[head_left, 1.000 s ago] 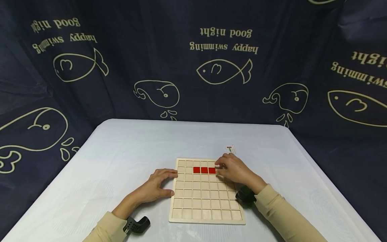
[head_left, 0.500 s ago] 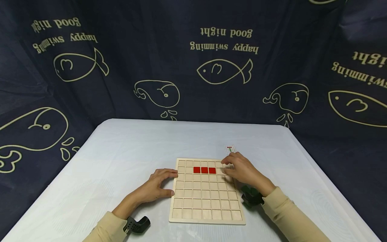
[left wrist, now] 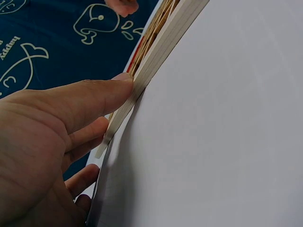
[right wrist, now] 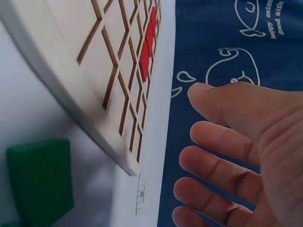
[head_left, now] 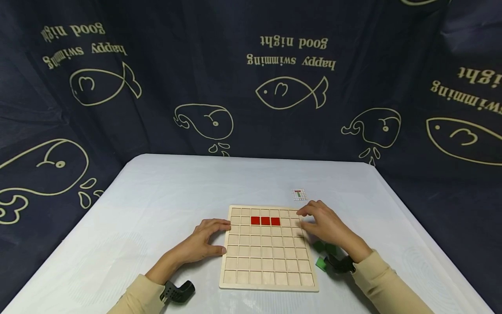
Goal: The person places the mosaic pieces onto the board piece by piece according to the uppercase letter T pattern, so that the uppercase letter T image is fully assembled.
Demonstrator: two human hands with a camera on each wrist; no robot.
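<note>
A wooden grid board (head_left: 260, 252) lies flat on the white table. Three red square tiles (head_left: 265, 221) sit side by side in its second row from the far edge. Along the board's left edge rests my left hand (head_left: 200, 242), thumb and fingertips touching the rim. My right hand (head_left: 327, 224) hovers at the far right part of the board, holding nothing; its thumb and fingers are apart in the right wrist view. Green blocks (head_left: 320, 264) lie right of the board, partly hidden beneath my right wrist. One green block (right wrist: 40, 182) shows large in the right wrist view.
A small card (head_left: 299, 194) with a printed grid, red and green marks lies beyond the board's far right corner. White table (head_left: 188, 183) surrounds the board. A dark blue curtain (head_left: 251, 131) with fish and whale drawings hangs behind.
My right hand has moved away from the red tiles, rightward to the board's right edge. More of the green blocks and the card now shows. My left hand has stayed in place.
</note>
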